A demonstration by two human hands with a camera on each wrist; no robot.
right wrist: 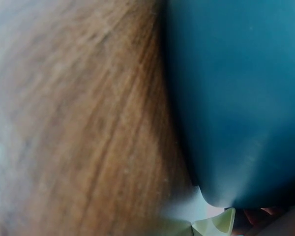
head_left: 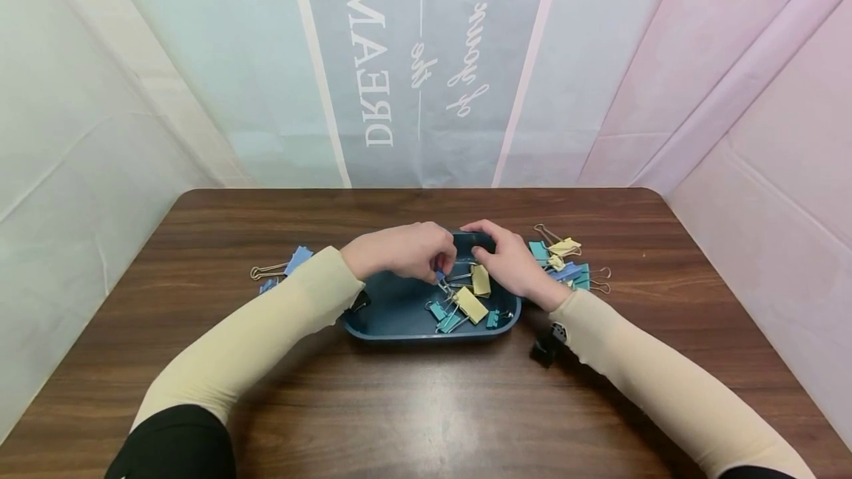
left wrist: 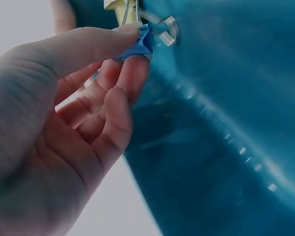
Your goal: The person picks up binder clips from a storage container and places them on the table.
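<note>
My left hand (head_left: 416, 250) is over the middle of a dark blue tray (head_left: 393, 313). Between thumb and fingertips it pinches a small blue binder clip (left wrist: 141, 43), whose wire handles point down in the head view. Below and beside it in the tray lie yellow binder clips (head_left: 471, 304) and teal binder clips (head_left: 450, 321). My right hand (head_left: 511, 263) holds the tray's right end, its thumb over the inside and its index finger along the far rim. In the right wrist view the tray's outer wall (right wrist: 236, 98) hides most of that hand.
Right of the tray, a pile of yellow, teal and blue binder clips (head_left: 566, 265) lies on the brown wooden table (head_left: 426, 405). Blue binder clips (head_left: 297, 260) lie to the left, partly behind my left forearm. A printed cloth (head_left: 426, 65) hangs behind the table.
</note>
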